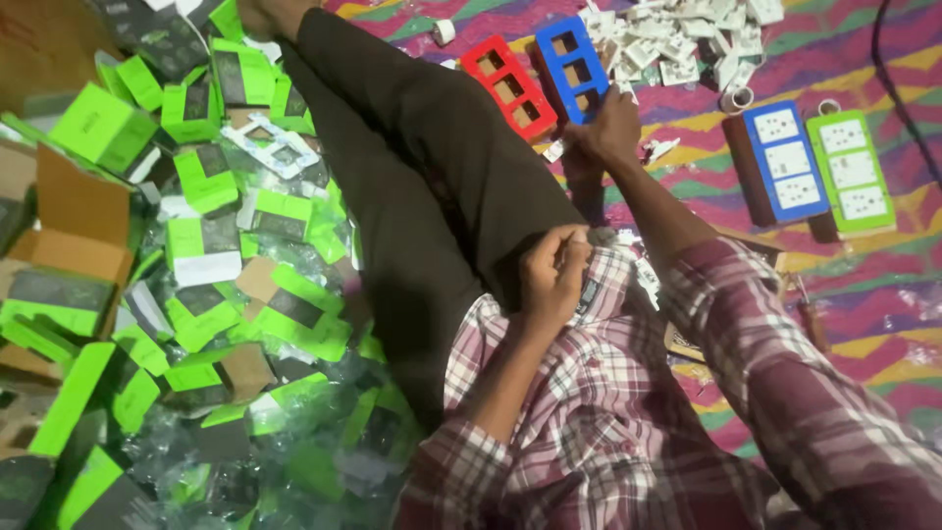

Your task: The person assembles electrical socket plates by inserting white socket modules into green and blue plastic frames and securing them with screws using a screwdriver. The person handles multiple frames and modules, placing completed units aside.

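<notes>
Our right hand (613,128) reached far out to the blue frame (572,67) with its three square holes, fingers curled against the frame's near end; whether they truly gripped it we could not tell. The frame lay tilted on the striped mat (883,294), just right of a red frame (510,88) of the same shape, the two touching or almost so. Our left hand (552,275) rested near us on the checked shirt, clenched over something small that the picture did not show. Beyond the frames sat a heap of white socket parts (687,44), and further right a blue finished board (785,162) lay beside a green finished board (852,172). Left of our dark trouser leg (432,167) spread green cartons (206,177) and clear wrappers. We judged that a hold on only one end could let the frame swing and knock the red one, and that the stretched arm might sweep small pieces off the mat
</notes>
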### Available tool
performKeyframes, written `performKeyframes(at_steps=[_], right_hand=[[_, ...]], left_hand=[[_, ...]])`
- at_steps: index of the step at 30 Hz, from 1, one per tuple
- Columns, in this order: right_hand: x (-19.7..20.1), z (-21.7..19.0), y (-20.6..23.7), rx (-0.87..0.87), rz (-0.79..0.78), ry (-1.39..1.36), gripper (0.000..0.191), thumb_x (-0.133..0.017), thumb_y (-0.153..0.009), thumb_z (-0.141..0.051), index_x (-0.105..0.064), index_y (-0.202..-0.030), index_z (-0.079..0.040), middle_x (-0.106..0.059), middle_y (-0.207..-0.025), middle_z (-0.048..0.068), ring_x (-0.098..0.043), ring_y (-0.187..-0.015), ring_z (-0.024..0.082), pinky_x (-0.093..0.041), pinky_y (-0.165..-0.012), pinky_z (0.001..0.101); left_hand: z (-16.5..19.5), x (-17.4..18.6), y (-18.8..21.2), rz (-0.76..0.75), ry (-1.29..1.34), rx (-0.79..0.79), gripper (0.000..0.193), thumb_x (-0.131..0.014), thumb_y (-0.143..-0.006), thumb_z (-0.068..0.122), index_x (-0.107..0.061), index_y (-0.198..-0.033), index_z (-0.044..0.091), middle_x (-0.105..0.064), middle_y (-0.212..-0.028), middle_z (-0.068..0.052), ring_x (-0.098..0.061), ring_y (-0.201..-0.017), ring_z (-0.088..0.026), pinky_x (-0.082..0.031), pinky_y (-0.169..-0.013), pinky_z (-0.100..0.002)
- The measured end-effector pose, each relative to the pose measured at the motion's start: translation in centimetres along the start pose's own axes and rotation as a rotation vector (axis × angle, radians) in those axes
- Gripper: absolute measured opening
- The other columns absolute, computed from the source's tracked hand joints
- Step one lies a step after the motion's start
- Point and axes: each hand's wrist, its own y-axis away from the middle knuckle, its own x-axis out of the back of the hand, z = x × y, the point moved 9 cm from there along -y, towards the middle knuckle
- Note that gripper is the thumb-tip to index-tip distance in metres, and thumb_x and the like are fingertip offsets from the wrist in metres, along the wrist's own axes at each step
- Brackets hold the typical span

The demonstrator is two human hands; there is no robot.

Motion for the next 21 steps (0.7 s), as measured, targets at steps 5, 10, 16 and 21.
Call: performKeyframes(at_steps=[5, 10, 16, 21], right_hand=[[-1.7, 5.2, 2.9, -0.397, -0.373, -0.838, 0.061, -0.088, -0.078, -0.041, -0.066, -0.112, 0.004, -0.065, -0.093, 0.011, -0.063, -0.086, 0.025, -0.052, -0.081, 0.0396], [3.3, 3.5, 8.5, -0.199, -0.443, -1.202, 0.069, -0.084, -0.083, -0.035, -0.059, -0.132, 0.006, -0.066, -0.112, 0.009, -0.065, -0.102, 0.019, -0.055, -0.094, 0.0329], [12.7, -5.8, 15.3, 0.461, -0.248, -0.522, 0.1, -0.09, -0.064, -0.034, -0.05, -0.148, 0.003, -0.059, -0.12, 0.017, -0.057, -0.112, 0.028, -0.048, -0.098, 0.0382], [11.6, -8.8, 18.7, 0.452, -0.354, -0.365, 0.111, -0.094, -0.06, -0.04, -0.046, -0.153, -0.004, -0.056, -0.126, 0.023, -0.054, -0.118, 0.033, -0.047, -0.101, 0.0422]], left_hand=[[-3.3, -0.4, -0.7, 0.029, 0.353, 0.158, 0.029, -0.058, -0.108, 0.022, -0.069, -0.116, -0.003, -0.071, -0.09, -0.007, -0.066, -0.078, -0.011, -0.055, -0.07, -0.025], [-1.9, 1.3, -1.9, 0.083, 0.433, 0.229, 0.038, -0.064, -0.101, 0.026, -0.063, -0.124, -0.003, -0.07, -0.099, -0.008, -0.068, -0.082, -0.014, -0.057, -0.072, -0.027], [3.8, 3.3, -0.9, 0.056, 0.389, 0.026, 0.056, -0.082, -0.087, 0.019, -0.05, -0.131, 0.004, -0.065, -0.117, -0.002, -0.064, -0.105, -0.01, -0.054, -0.092, -0.027], [2.7, 6.7, 1.2, 0.204, 0.412, 0.078, 0.036, -0.079, -0.096, 0.011, -0.062, -0.124, -0.004, -0.07, -0.114, -0.009, -0.065, -0.102, -0.013, -0.054, -0.093, -0.03]])
